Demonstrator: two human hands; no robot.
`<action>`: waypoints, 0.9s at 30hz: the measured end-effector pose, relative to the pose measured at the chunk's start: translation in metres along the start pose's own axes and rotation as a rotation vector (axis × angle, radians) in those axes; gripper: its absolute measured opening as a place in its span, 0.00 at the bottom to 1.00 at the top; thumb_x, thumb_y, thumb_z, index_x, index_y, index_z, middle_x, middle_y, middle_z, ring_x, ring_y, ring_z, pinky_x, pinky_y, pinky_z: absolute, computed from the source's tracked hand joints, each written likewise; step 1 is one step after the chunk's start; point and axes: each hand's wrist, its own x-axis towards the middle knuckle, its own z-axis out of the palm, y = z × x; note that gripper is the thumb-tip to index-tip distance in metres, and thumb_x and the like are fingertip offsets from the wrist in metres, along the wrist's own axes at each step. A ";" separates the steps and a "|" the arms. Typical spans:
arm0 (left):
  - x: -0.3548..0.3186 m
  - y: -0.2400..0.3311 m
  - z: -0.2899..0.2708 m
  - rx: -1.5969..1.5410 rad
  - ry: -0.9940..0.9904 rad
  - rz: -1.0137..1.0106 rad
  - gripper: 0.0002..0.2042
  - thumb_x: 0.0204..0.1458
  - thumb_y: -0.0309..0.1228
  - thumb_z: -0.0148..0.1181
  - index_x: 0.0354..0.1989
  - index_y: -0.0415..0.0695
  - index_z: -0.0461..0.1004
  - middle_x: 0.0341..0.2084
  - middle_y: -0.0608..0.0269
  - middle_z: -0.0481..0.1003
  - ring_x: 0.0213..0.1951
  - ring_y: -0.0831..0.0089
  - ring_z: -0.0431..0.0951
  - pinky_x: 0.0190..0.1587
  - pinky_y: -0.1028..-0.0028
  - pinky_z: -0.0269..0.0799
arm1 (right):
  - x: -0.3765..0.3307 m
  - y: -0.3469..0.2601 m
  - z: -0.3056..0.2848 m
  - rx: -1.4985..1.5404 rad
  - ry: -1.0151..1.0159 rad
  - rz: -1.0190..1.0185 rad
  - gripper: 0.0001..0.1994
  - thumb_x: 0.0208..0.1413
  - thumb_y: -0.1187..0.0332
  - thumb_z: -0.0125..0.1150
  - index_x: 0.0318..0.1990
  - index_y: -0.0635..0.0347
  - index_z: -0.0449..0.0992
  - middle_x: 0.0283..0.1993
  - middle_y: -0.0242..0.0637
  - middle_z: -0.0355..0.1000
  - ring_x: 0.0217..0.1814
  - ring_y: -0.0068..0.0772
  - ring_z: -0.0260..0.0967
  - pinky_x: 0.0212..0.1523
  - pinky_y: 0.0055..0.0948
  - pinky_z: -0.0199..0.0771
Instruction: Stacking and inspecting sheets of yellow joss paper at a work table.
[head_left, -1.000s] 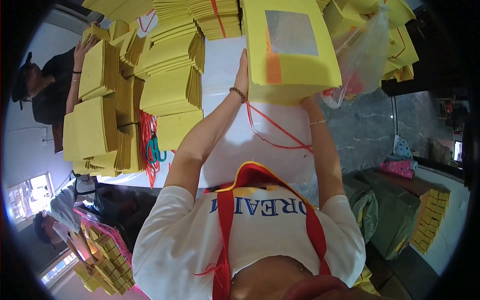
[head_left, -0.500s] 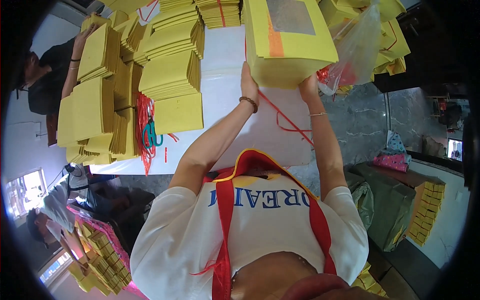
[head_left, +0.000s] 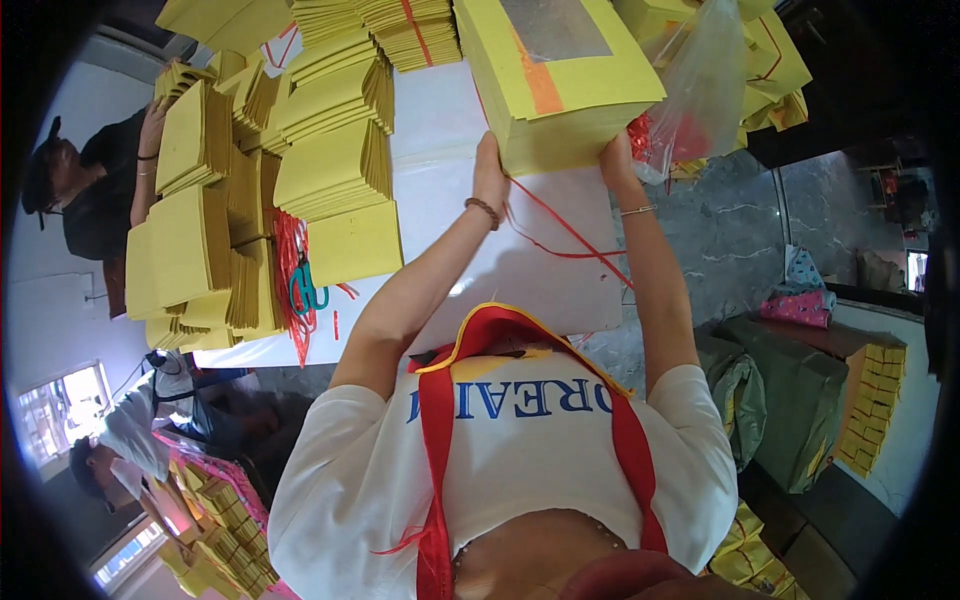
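Note:
At the far side of the white table (head_left: 430,110), a thick stack of yellow paper (head_left: 560,145) stands between my two hands. Its top carries a grey patch and an orange strip. My left hand (head_left: 490,170) presses its near left corner, fingers partly hidden along the side. My right hand (head_left: 616,160) grips its near right corner, the fingertips hidden behind the stack. A red strap (head_left: 570,232) trails from under the stack across the tabletop toward me. To the left lie fanned piles of yellow paper pieces (head_left: 330,165).
Teal-handled scissors (head_left: 306,288) lie on red strips (head_left: 287,255) beside the left piles. A clear plastic bag (head_left: 700,90) with red contents hangs right of the stack. A co-worker (head_left: 105,185) handles yellow bundles at far left; another person (head_left: 130,450) is at lower left.
The whole view has turned slightly, so the left piles sit lower and the stack's right side higher. Both hands keep their hold on the stack.

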 end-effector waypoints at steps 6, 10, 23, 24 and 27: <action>-0.033 0.104 0.032 0.584 0.142 0.439 0.21 0.54 0.38 0.44 0.49 0.35 0.63 0.50 0.47 0.60 0.53 0.59 0.59 0.55 0.68 0.53 | -0.009 -0.064 0.007 0.184 0.039 -0.052 0.27 0.60 0.50 0.31 0.59 0.60 0.54 0.61 0.36 0.54 0.62 0.30 0.49 0.61 0.31 0.47; -0.048 0.170 0.064 0.874 -0.055 0.931 0.24 0.48 0.42 0.54 0.50 0.39 0.63 0.51 0.50 0.60 0.55 0.55 0.56 0.56 0.63 0.50 | -0.026 -0.101 0.032 0.130 0.021 -0.147 0.27 0.61 0.50 0.29 0.59 0.61 0.53 0.62 0.36 0.53 0.63 0.31 0.48 0.62 0.32 0.46; -0.031 0.194 0.088 1.279 -0.548 1.142 0.12 0.51 0.36 0.51 0.39 0.44 0.74 0.41 0.56 0.71 0.47 0.58 0.67 0.50 0.65 0.62 | -0.048 -0.113 0.032 -0.081 -0.109 -0.033 0.37 0.57 0.41 0.22 0.62 0.66 0.45 0.65 0.41 0.47 0.66 0.31 0.43 0.63 0.28 0.40; -0.031 0.195 0.090 1.279 -0.552 1.153 0.12 0.51 0.36 0.51 0.39 0.44 0.74 0.41 0.56 0.71 0.47 0.58 0.67 0.50 0.65 0.62 | -0.047 -0.113 0.033 -0.083 -0.091 -0.058 0.37 0.57 0.41 0.21 0.62 0.66 0.44 0.65 0.42 0.46 0.66 0.32 0.42 0.64 0.28 0.39; -0.031 0.197 0.091 1.227 -0.538 1.121 0.11 0.51 0.35 0.51 0.39 0.45 0.74 0.41 0.57 0.72 0.46 0.60 0.68 0.49 0.66 0.63 | -0.041 -0.107 0.031 -0.055 -0.018 -0.073 0.37 0.57 0.41 0.21 0.62 0.66 0.43 0.65 0.43 0.46 0.67 0.33 0.41 0.64 0.29 0.39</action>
